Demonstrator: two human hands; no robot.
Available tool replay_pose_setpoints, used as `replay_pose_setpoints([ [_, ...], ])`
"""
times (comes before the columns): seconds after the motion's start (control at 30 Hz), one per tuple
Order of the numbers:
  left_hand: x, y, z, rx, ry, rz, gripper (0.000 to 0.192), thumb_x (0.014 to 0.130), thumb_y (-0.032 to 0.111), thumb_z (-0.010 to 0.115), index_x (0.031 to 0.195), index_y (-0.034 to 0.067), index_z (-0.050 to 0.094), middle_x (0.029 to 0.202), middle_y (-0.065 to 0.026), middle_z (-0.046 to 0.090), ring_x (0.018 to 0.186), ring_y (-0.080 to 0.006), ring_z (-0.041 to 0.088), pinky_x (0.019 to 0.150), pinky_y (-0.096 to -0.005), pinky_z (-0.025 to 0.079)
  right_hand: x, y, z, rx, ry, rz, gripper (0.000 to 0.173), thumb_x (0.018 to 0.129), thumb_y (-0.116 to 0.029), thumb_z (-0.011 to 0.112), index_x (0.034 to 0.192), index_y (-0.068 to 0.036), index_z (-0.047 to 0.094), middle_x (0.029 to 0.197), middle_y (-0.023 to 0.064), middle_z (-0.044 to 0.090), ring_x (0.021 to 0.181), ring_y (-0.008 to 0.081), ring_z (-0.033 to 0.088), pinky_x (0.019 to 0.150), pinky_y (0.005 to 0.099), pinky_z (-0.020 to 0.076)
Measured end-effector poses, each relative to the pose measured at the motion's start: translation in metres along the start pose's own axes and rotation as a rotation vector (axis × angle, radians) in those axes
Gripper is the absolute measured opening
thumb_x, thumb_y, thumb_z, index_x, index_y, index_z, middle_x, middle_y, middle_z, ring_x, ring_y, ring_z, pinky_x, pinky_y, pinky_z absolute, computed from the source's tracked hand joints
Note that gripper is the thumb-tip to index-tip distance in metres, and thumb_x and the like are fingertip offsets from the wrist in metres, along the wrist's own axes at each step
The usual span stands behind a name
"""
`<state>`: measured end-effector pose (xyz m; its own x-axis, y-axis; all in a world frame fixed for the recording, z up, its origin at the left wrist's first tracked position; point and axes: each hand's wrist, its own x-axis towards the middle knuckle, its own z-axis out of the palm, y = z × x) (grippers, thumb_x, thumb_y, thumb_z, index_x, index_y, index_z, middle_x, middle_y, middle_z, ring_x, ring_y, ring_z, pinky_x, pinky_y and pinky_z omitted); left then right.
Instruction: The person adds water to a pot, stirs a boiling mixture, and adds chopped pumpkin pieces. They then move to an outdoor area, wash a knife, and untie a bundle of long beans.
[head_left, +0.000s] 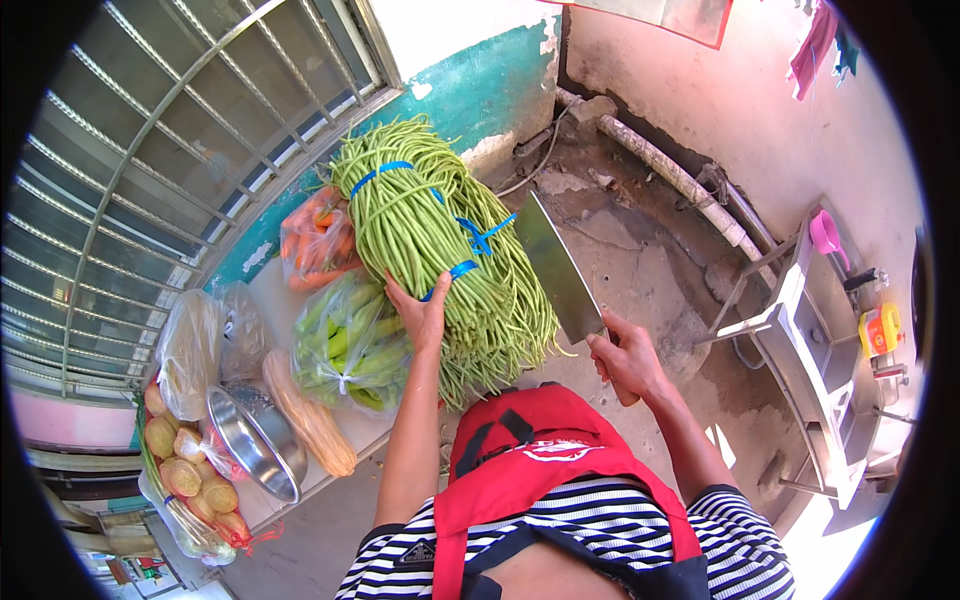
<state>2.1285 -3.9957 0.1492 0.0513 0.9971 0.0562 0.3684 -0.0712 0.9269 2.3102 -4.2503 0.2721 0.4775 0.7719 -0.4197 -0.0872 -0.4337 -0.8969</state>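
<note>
My right hand (626, 360) grips the handle of a cleaver (559, 270), whose broad metal blade points up and away, just right of the beans. With fingers spread, my left hand (422, 311) presses on the near left end of a big bundle of long green beans (420, 232). Blue ties (469, 268) bind the bundle, and more beans (517, 300) lie beside and beneath it. Clear plastic bags of carrots (319, 240) and of green peppers (349, 345) touch the bundle's left side.
On the table (274, 289) at left are a butternut squash (307, 412), a steel bowl (259, 442), a bag of potatoes (195, 480) and plastic bags (187, 352). A barred window (150, 150) borders it. A metal sink stand (795, 360) is at right; a pipe (675, 176) runs along the wall.
</note>
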Motion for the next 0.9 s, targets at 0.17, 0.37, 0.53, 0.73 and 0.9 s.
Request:
replay_pose_setpoints([
  [0.17, 0.010, -0.037, -0.033, -0.578, -0.078, -0.146, 0.085, 0.082, 0.031, 0.072, 0.145, 0.003, 0.022, 0.140, -0.0142, 0.039, 0.124, -0.0267, 0.041, 0.104, -0.0362, 0.031, 0.004, 0.004, 0.003, -0.041, -0.024, -0.044, 0.035, 0.088, -0.011, 0.054, 0.121, -0.001, 0.056, 0.063, 0.0022, 0.052, 0.050, 0.0095, 0.051, 0.046, 0.0272, 0.0451],
  [0.37, 0.023, -0.097, -0.055, -0.736, -0.111, -0.243, 0.065, 0.092, 0.030, 0.057, 0.142, 0.001, 0.027, 0.137, -0.0147, 0.043, 0.121, -0.0244, 0.046, 0.100, -0.0358, 0.037, 0.018, 0.010, 0.028, -0.049, -0.060, -0.031, 0.037, 0.087, -0.012, 0.055, 0.123, -0.001, 0.055, 0.064, 0.0024, 0.052, 0.051, 0.0096, 0.052, 0.048, 0.0271, 0.0463],
  [0.53, 0.033, -0.178, -0.083, -1.011, -0.276, -0.514, 0.053, 0.097, 0.035, 0.040, 0.140, 0.004, 0.034, 0.136, -0.0139, 0.047, 0.120, -0.0295, 0.050, 0.099, -0.0426, 0.043, 0.036, -0.004, 0.054, -0.037, -0.074, -0.065, 0.035, 0.087, -0.013, 0.055, 0.120, -0.002, 0.057, 0.061, 0.0031, 0.054, 0.049, 0.0106, 0.053, 0.048, 0.0287, 0.0455],
  [0.73, 0.016, -0.165, -0.107, -0.938, -0.270, -0.725, 0.047, 0.099, 0.036, 0.035, 0.133, 0.006, 0.045, 0.130, -0.0110, 0.054, 0.114, -0.0285, 0.055, 0.094, -0.0442, 0.048, 0.045, -0.006, 0.074, -0.023, -0.073, -0.030, 0.035, 0.088, -0.013, 0.054, 0.121, -0.001, 0.056, 0.060, 0.0023, 0.053, 0.049, 0.0103, 0.052, 0.048, 0.0283, 0.0450],
  [0.9, 0.017, -0.142, -0.141, -0.633, -0.093, -0.720, 0.043, 0.098, 0.038, 0.045, 0.121, 0.003, 0.054, 0.114, -0.0096, 0.062, 0.096, -0.0212, 0.061, 0.085, -0.0351, 0.050, 0.047, -0.011, 0.090, -0.002, -0.098, 0.015, 0.036, 0.089, -0.012, 0.054, 0.123, -0.002, 0.055, 0.060, 0.0014, 0.053, 0.051, 0.0093, 0.051, 0.048, 0.0273, 0.0448],
])
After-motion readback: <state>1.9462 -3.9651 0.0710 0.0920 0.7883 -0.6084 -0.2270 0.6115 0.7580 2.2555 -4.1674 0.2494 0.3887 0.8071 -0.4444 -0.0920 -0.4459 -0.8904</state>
